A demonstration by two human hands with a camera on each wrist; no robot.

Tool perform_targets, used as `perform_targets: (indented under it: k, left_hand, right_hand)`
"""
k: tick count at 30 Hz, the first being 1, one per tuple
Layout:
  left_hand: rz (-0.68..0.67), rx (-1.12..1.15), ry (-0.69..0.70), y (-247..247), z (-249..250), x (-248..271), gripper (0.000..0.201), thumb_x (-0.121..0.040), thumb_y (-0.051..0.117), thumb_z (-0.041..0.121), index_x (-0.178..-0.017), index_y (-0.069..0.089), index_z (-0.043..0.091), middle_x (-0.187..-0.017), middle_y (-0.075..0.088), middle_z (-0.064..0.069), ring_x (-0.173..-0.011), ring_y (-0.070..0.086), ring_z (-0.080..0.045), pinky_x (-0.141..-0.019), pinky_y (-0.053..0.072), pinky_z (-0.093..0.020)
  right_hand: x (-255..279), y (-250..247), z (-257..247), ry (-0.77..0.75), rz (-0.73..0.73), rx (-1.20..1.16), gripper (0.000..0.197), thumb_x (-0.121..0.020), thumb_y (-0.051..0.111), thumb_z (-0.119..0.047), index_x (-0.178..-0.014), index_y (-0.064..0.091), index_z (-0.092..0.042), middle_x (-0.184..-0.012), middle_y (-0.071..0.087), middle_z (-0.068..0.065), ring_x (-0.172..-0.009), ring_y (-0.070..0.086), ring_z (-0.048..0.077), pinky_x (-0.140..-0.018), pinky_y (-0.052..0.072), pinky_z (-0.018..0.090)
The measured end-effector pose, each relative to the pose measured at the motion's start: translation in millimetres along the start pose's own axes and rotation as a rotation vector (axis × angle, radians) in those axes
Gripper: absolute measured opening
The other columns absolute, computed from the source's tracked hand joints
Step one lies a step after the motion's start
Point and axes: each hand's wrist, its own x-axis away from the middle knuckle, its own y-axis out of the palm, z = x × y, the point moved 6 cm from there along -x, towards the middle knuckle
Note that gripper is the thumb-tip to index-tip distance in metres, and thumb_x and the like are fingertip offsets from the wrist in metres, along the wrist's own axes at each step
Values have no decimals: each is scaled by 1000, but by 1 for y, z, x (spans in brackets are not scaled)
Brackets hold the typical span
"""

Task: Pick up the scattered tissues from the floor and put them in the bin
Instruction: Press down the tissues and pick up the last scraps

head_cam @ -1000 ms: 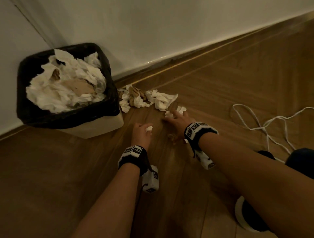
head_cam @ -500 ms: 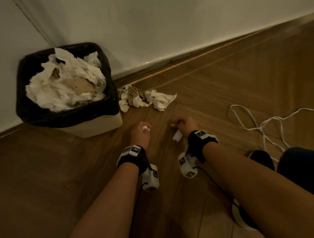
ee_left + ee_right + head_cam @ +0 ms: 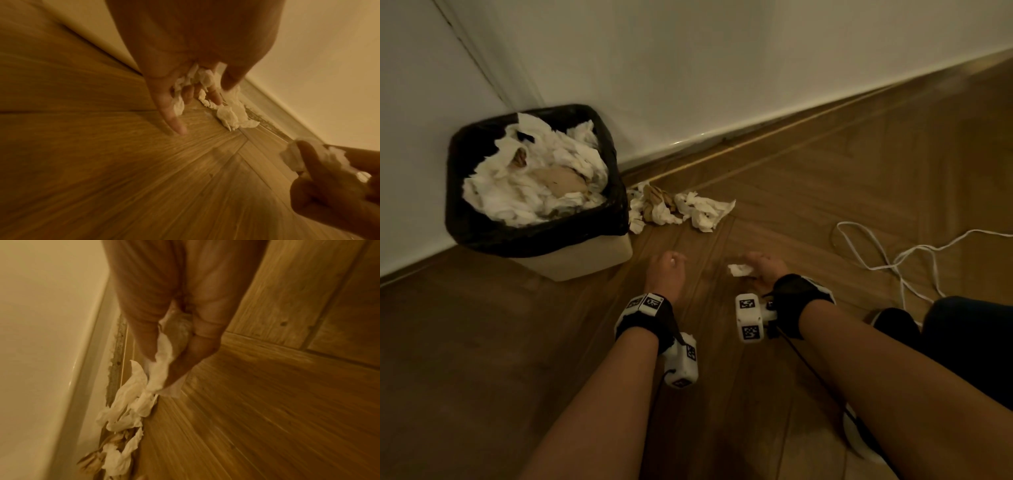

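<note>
Left hand [image 3: 666, 274] grips small tissue scraps [image 3: 202, 78]; right hand [image 3: 765, 270] grips a crumpled tissue [image 3: 739, 270]. Loose tissues [image 3: 681, 210] lie on the floor at 12 o'clock, bin [image 3: 534, 240] at 10.

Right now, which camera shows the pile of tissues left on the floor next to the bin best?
The head view: the whole pile of tissues shows, lying beside the bin by the skirting. The right wrist view shows the pile lengthwise, blurred, partly behind the right hand. The left wrist view shows only part, behind the left hand.
</note>
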Motion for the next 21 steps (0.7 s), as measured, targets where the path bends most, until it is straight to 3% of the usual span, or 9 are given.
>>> perform_targets:
  k: [2, 4, 7, 8, 10, 12, 16, 19, 21]
  left_hand:
    - [-53, -72, 5, -1, 1, 6, 35, -87, 53, 6, -121, 51, 15, -134, 37, -15, -114, 49, -31, -89, 41, -27]
    - [-110, -159, 7, -3, 3, 13, 54, -82, 56, -5, -129, 42, 17, -138, 27, -14, -116, 47, -30, -86, 38, -24]
    - [-164, -225, 22, -8, 11, 22, 55, -85, 51, -8, -134, 37, 14, -139, 24, -16, -117, 49, -33, -97, 40, -30]
    - [-172, -225, 32, -9, 14, 25, 53, -87, 51, -7, -134, 37, 12, -138, 25, -17, -116, 50, -33, -99, 42, -33]
    - [-187, -192, 54, -12, 20, 32, 51, -87, 50, -8, -133, 39, 11, -136, 29, -17, -115, 53, -33, -100, 44, -40]
    - [-196, -184, 66, -16, 26, 38, 53, -84, 53, -11, -130, 41, 13, -136, 34, -17, -115, 54, -32, -97, 46, -41]
    - [-204, -153, 116, -33, 40, 53, 47, -86, 46, -11, -124, 46, 17, -139, 40, -16, -115, 53, -30, -85, 46, -30]
    - [-113, -143, 205, -59, 60, 67, 36, -91, 37, -3, -121, 48, 16, -133, 48, -14, -116, 50, -29, -95, 44, -37]
    - [-49, -90, 237, -78, 73, 78, 32, -95, 36, 7, -126, 43, 14, -128, 51, -16, -114, 51, -32, -96, 43, -40]
  right_hand:
    - [2, -4, 0, -21, 30, -21, 35, -88, 60, -3, -122, 55, -2, -121, 58, 17, -104, 60, 32, -68, 49, 32]
    - [11, -1, 0, 11, -10, 6, 44, -90, 55, 0, -134, 47, -2, -139, 47, 13, -123, 50, 34, -85, 50, 37]
    - [31, 4, 1, 46, -111, 19, 39, -94, 44, 3, -133, 47, -2, -139, 45, 17, -121, 51, 37, -103, 42, 42]
    - [39, 5, 0, 33, -120, -47, 31, -94, 40, 7, -122, 53, 1, -129, 49, 20, -109, 58, 36, -96, 48, 38]
    - [54, 3, -5, -1, -101, -166, 21, -95, 38, 10, -97, 56, 1, -99, 53, 20, -69, 66, 23, -61, 56, 21]
    - [74, 8, -11, -10, -131, -179, 17, -99, 35, 0, -103, 52, -1, -73, 45, 10, -34, 49, 8, -30, 36, 13]
    - [110, 23, -34, -56, -146, -14, 24, -101, 37, -25, -108, 53, -9, -52, 31, -1, -27, 28, 4, -28, 20, 12]
    - [133, 39, -57, -159, -65, 86, 45, -98, 32, -50, -84, 50, -11, -48, 29, -2, -30, 25, 9, -39, 20, 15]
    - [146, 55, -73, -208, -36, 94, 49, -98, 23, -53, -84, 45, -12, -44, 32, 0, -32, 24, 11, -43, 19, 17]
